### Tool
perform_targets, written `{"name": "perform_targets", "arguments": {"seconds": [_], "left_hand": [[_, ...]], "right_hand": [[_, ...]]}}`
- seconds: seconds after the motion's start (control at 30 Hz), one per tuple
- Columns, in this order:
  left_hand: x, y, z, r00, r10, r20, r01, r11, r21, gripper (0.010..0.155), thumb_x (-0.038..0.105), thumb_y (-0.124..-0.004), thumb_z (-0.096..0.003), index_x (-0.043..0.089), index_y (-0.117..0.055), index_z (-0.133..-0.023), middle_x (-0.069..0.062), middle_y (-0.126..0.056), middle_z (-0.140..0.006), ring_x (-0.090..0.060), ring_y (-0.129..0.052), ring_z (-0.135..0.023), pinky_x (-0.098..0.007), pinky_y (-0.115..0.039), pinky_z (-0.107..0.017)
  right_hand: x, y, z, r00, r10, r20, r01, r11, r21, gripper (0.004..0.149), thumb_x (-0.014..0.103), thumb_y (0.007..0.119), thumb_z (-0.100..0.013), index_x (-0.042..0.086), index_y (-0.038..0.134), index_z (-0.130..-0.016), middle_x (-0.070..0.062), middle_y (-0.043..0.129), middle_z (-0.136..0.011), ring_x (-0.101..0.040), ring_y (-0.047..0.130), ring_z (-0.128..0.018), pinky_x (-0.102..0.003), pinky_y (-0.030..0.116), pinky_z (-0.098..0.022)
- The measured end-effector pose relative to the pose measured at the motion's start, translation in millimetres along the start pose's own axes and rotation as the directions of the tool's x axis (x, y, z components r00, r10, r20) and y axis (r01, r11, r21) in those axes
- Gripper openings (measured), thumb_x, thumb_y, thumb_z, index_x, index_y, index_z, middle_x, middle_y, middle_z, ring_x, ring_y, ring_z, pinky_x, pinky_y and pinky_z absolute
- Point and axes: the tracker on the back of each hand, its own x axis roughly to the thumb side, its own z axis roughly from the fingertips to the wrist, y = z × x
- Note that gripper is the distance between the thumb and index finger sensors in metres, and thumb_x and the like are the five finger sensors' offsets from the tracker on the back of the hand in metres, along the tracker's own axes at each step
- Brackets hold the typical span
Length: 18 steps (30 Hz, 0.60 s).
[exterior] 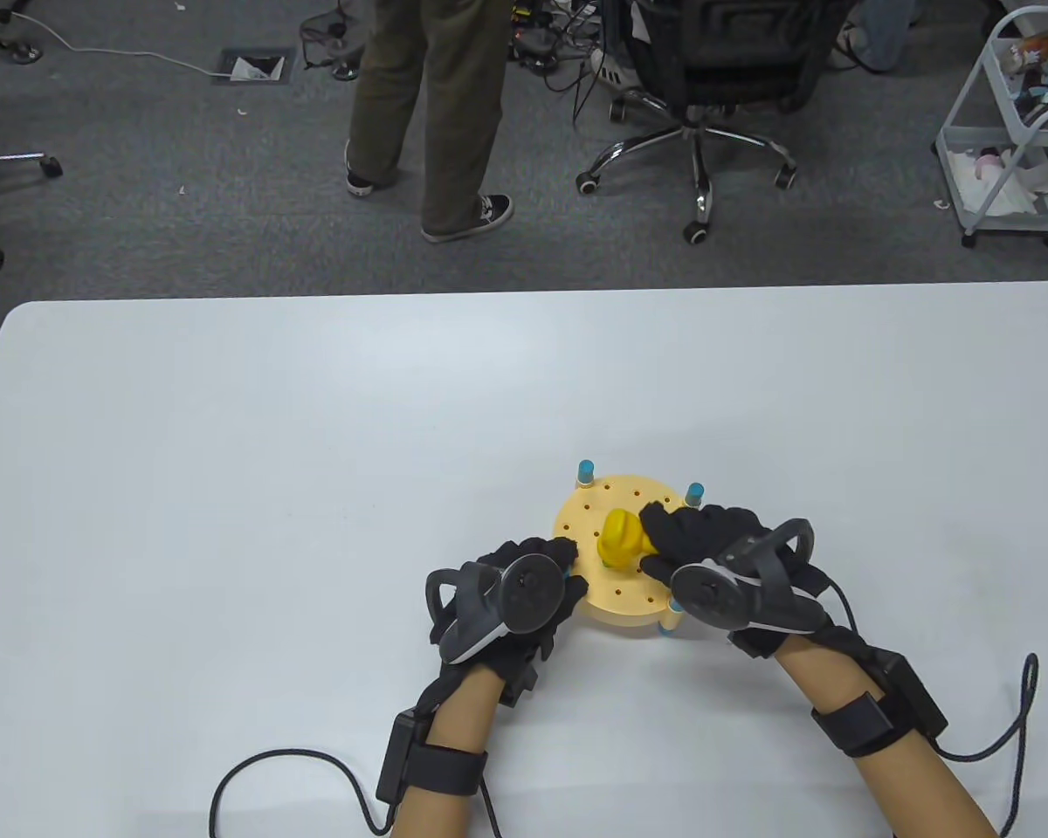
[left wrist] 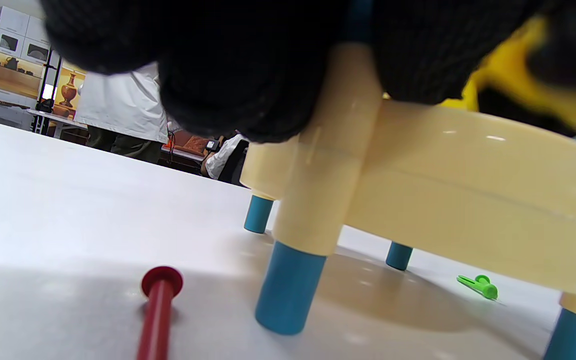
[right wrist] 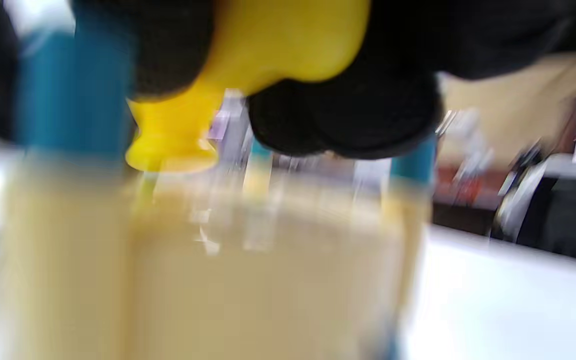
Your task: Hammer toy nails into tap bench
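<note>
Table view: white tabletop (exterior: 227,436) carries the round cream plastic tap bench (exterior: 616,602) on blue legs near its front edge. Left hand (exterior: 524,602) clamps the rim to steady it; right hand (exterior: 707,541) grips the yellow toy hammer (exterior: 622,539), poised over the bench.

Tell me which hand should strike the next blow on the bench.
Right. The right hand already grips the yellow hammer above the tap bench, while the left hand holds the bench's edge, likely steadying it.
</note>
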Motion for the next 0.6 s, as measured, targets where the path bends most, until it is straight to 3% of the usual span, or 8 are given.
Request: {"name": "perform_targets", "arguments": {"seconds": [0.07,0.2,0.23,0.27,0.3,0.37,0.47,0.6], "left_hand": [[0.1,-0.3,0.3,1.0,0.003,-0.002,-0.003,1.0,0.002,0.053,0.045,-0.082,-0.036,0.025,-0.076,-0.085,-0.01,-0.095,-0.066,-0.023,-0.094,-0.043,-0.039,-0.08,-0.034],[0.2,-0.5,0.1,1.0,0.0,-0.003,0.0,1.0,0.002,0.053,0.045,-0.082,-0.036,0.025,-0.076,-0.085,-0.009,-0.095,-0.066,-0.023,-0.094,-0.043,-0.039,-0.08,-0.034],[0.2,-0.4,0.0,1.0,-0.001,-0.003,0.001,1.0,0.003,0.053,0.045,-0.082,-0.036,0.025,-0.076,-0.085,-0.009,-0.096,-0.066,-0.022,-0.095,-0.043,-0.039,-0.08,-0.034],[0.2,-0.5,0.0,1.0,0.0,-0.003,0.0,1.0,0.002,0.053,0.045,-0.082,-0.036,0.025,-0.076,-0.085,-0.009,-0.095,-0.066,-0.023,-0.094,-0.043,-0.039,-0.08,-0.034],[0.2,-0.5,-0.1,1.0,0.001,-0.004,-0.001,1.0,0.002,0.053,0.045,-0.082,-0.036,0.025,-0.076,-0.085,-0.009,-0.095,-0.066,-0.023,-0.094,-0.043,-0.039,-0.08,-0.034],[0.2,-0.7,-0.2,1.0,0.003,-0.005,-0.003,1.0,0.003,0.053,0.045,-0.082,-0.036,0.025,-0.076,-0.085,-0.009,-0.096,-0.066,-0.023,-0.094,-0.043,-0.039,-0.08,-0.034],[0.1,-0.8,-0.4,1.0,-0.002,-0.003,0.002,1.0,0.002,0.053,0.045,-0.082,-0.0359,0.025,-0.076,-0.085,-0.009,-0.096,-0.066,-0.022,-0.095,-0.043,-0.039,-0.08,-0.034],[-3.3,-0.6,-1.2,1.0,0.018,-0.004,-0.018,0.999,-0.027,0.055,0.047,-0.081,-0.0362,0.026,-0.074,-0.086,-0.009,-0.095,-0.068,-0.023,-0.095,-0.046,-0.039,-0.08,-0.035]], "right_hand": [[-0.4,-7.5,-2.7,0.992,-0.096,0.076,0.104,0.988,-0.112,0.063,0.048,0.071,-0.04,0.016,0.071,-0.094,-0.005,0.096,-0.066,-0.026,0.099,-0.041,-0.038,0.083,-0.033],[2.7,-13.7,-1.5,0.996,-0.074,0.043,0.082,0.972,-0.221,0.063,0.05,0.067,-0.042,0.018,0.066,-0.096,-0.003,0.092,-0.07,-0.023,0.098,-0.045,-0.036,0.082,-0.036],[5.1,-10.7,-2.6,0.994,-0.096,0.059,0.105,0.975,-0.194,0.063,0.049,0.069,-0.041,0.016,0.07,-0.095,-0.005,0.094,-0.068,-0.026,0.098,-0.042,-0.038,0.082,-0.034],[11.1,-1.8,-10.5,0.993,-0.04,0.111,0.042,0.999,-0.015,0.064,0.047,0.067,-0.043,0.012,0.067,-0.096,-0.006,0.094,-0.068,-0.026,0.099,-0.041,-0.038,0.083,-0.033],[8.5,-8.8,-5.3,0.999,0.022,0.041,-0.021,0.999,-0.025,0.064,0.052,0.063,-0.041,0.02,0.063,-0.096,0.002,0.092,-0.069,-0.019,0.099,-0.044,-0.033,0.084,-0.035],[9.4,-16.2,-10.8,0.998,-0.023,0.064,0.025,0.999,-0.021,0.064,0.049,0.068,-0.042,0.017,0.067,-0.097,-0.005,0.092,-0.069,-0.026,0.096,-0.045,-0.039,0.081,-0.037],[-1.1,-27.2,-1.2,0.995,-0.097,0.005,0.095,0.958,-0.27,0.064,0.051,0.066,-0.041,0.02,0.066,-0.097,-0.002,0.092,-0.07,-0.023,0.098,-0.045,-0.036,0.082,-0.037],[-19.7,-27.7,13.6,0.975,-0.218,-0.038,0.19,0.913,-0.361,0.064,0.051,0.064,-0.043,0.018,0.064,-0.097,-0.003,0.092,-0.07,-0.022,0.098,-0.045,-0.036,0.083,-0.037]]}}
